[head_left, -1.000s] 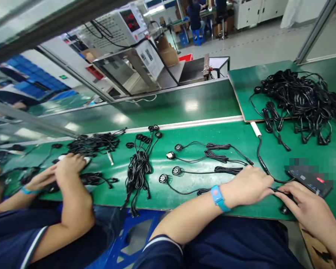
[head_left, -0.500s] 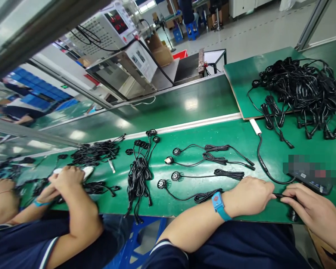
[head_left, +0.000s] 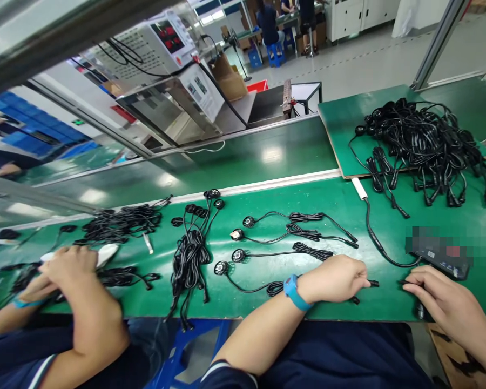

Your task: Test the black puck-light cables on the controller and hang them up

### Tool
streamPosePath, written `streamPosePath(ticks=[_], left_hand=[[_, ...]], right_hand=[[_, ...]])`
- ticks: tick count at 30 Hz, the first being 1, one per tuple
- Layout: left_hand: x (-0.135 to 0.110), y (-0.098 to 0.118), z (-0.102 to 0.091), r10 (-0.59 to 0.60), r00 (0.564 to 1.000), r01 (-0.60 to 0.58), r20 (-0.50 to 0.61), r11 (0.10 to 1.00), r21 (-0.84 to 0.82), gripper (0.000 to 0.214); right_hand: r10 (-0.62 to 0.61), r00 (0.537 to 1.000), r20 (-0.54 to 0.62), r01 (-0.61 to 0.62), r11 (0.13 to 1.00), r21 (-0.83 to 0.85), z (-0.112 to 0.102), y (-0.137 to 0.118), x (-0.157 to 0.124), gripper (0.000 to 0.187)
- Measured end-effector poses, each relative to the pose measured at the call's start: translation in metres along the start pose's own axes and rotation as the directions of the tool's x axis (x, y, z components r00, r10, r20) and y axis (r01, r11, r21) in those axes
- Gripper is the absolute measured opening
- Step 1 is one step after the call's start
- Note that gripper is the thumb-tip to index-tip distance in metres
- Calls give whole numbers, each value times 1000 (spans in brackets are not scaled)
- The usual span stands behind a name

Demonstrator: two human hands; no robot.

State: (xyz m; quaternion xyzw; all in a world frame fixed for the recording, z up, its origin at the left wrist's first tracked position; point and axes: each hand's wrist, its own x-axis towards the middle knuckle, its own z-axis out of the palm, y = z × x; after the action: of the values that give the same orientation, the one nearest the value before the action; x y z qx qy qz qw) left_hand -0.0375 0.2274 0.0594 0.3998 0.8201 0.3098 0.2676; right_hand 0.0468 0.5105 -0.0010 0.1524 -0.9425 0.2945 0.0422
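My left hand [head_left: 334,278], with a blue wristband [head_left: 292,292], rests on the green bench, fingers closed on the plug end [head_left: 372,282] of a black lamp cable [head_left: 243,283]. That cable's round head [head_left: 221,267] lies to the left. My right hand [head_left: 437,302] pinches a black connector [head_left: 405,282] near the front edge. A small gap separates plug and connector. Just behind my right hand lies a dark tester box [head_left: 437,254], with a black lead [head_left: 375,240] running to it.
Three more lamp cables [head_left: 303,235] lie in rows behind my left hand, beside a tied bundle [head_left: 190,254]. A big pile of black cables [head_left: 425,140] sits on a board at the back right. A co-worker's hands [head_left: 71,265] work at the left. A power supply [head_left: 154,43] stands behind.
The plug in my left hand has come apart from the connector in my right hand; before they met end to end. My left hand has drawn slightly left.
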Motion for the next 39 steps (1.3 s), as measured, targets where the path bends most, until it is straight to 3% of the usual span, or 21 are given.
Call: streamPosePath(ticks=[3, 6, 9, 11, 14, 21, 26, 32, 39], left_hand=[[-6, 7, -7, 83, 979, -78, -189, 996, 36, 21], [-4, 11, -18, -12, 936, 120, -351, 950, 287, 18], [7, 10, -25, -141, 957, 258, -253, 811, 524, 18], [16, 10, -23, -162, 975, 220, -149, 772, 596, 21], [27, 16, -10, -88, 992, 125, -90, 798, 590, 19], [41, 15, 16, 97, 984, -21, -150, 898, 440, 21], [41, 11, 17, 183, 964, -83, -194, 897, 434, 28], [48, 5, 17, 223, 965, -153, -138, 906, 394, 32], [47, 0, 24, 279, 943, -165, -181, 866, 473, 23]], right_hand=[[59, 997, -48, -60, 998, -15, 0, -9, 5, 29], [167, 977, -136, -169, 986, -2, 4, -21, 11, 27], [203, 963, -175, -202, 979, 27, 9, -29, 15, 25], [188, 965, -181, -184, 982, 41, 9, -32, 16, 25], [156, 967, -201, -138, 985, 102, 8, -35, 15, 26], [125, 955, -271, -58, 968, 243, 5, -35, 14, 24], [99, 965, -243, -49, 978, 202, 6, -35, 11, 24], [74, 977, -201, -44, 988, 151, 9, -23, 7, 24], [68, 975, -213, -47, 994, 102, 8, -11, 8, 24]])
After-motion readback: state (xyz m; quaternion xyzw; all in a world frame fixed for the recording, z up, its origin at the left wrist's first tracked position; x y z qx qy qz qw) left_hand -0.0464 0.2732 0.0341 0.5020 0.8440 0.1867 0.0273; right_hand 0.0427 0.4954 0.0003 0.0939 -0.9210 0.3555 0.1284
